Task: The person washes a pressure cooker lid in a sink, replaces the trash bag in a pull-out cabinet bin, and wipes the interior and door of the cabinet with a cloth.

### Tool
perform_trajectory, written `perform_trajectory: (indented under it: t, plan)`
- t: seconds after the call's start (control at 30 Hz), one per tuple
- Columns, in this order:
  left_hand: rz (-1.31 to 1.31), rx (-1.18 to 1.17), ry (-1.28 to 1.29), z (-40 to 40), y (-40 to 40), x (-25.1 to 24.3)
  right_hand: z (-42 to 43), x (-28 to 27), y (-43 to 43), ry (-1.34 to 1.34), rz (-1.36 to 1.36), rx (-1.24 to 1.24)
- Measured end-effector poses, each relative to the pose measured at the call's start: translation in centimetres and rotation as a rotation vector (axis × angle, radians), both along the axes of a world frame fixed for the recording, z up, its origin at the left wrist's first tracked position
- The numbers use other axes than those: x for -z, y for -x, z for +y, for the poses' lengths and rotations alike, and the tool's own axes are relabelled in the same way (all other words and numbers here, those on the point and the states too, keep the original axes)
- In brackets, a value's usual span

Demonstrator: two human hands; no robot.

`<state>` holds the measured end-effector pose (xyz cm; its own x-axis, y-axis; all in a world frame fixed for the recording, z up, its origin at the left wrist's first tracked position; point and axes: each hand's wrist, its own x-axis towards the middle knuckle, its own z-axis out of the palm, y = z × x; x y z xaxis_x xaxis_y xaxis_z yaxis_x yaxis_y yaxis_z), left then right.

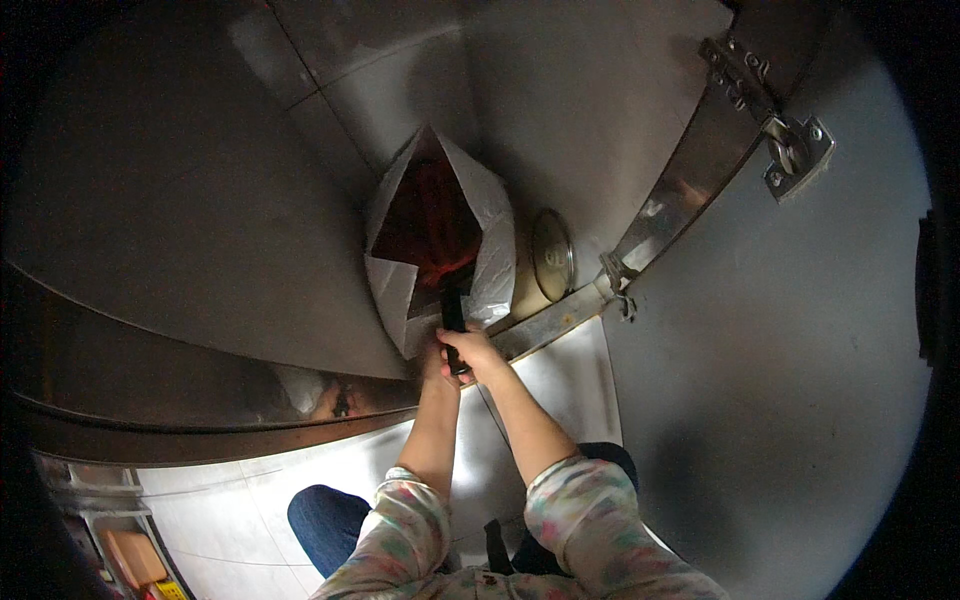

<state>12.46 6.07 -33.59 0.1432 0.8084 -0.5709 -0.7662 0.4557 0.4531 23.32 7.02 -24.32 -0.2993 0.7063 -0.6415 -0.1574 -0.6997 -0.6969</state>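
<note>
My right hand [475,351] is closed around a black handle [454,330], which points away from me into a white bag [496,247]. The far end of the handled thing is lost in the dark inside the bag, so its kind is unclear. The bag stands with its top open, and a dim reddish mass [442,217] shows within. My left hand [433,363] is against the near side of the handle, partly hidden and blurred. Whether its fingers grip anything does not show.
The bag is inside a dark cabinet behind a metal frame rail [555,328]. A round glass lid [553,255] leans to its right. On the right stands a grey door [757,337] with a metal hinge [795,150]. A shelf rack [124,517] shows at lower left, above pale floor tiles [217,510].
</note>
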Motion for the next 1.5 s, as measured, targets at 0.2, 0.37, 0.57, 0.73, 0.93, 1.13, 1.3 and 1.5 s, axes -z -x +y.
perform_trajectory:
  t: [0.2,0.37,0.57,0.73,0.93,1.13,1.3,1.5]
  plan:
    - [0.556,-0.397,-0.115,2.6,-1.6,-2.6,-0.7,1.2,-0.6,-0.343,-0.854,-0.109]
    - [1.372,0.489,-0.262,6.1,-6.6,-4.6,1.3,11.0,-1.8,-0.472,-0.679,-0.13]
    - [1.39,0.652,-0.203,6.5,-1.9,-1.9,0.0,4.9,0.0,-0.38,-0.725,-0.404]
    - [1.609,0.524,-0.261,6.1,-2.0,-0.2,2.3,3.1,-2.1,-0.327,-0.884,-0.422]
    - [1.855,0.694,-0.404,6.9,-1.0,-0.8,10.4,-0.2,-3.8,-0.806,-0.938,0.428]
    - [1.808,0.694,-0.495,7.0,-2.3,0.7,19.5,-0.1,-3.1,-1.147,-1.24,0.265]
    - [1.845,0.633,-0.548,8.2,-2.5,1.7,22.3,1.8,-4.5,-0.965,-1.194,-0.217]
    - [1.876,0.546,-0.515,9.4,-0.7,2.4,19.6,13.4,-2.4,-1.363,-1.481,-0.775]
